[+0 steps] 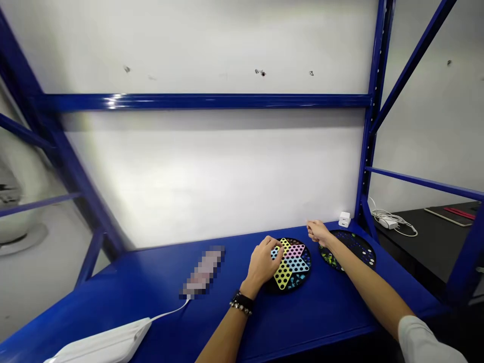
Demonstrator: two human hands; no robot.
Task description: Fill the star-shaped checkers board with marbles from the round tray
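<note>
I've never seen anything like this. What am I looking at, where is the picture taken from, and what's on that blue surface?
No machine here: these are a person's own two bare arms, seen from one camera worn on their head, looking forward and down. The left hand, with a beaded bracelet at the wrist, sits on a colourful star-shaped Chinese checkers board; whether it grips a piece is hard to tell. The right hand is curled beside a dark round board scattered with small pieces, holding nothing visible. Both boards lie on a blue steel shelf, with a white plug adapter by the wall.
</note>
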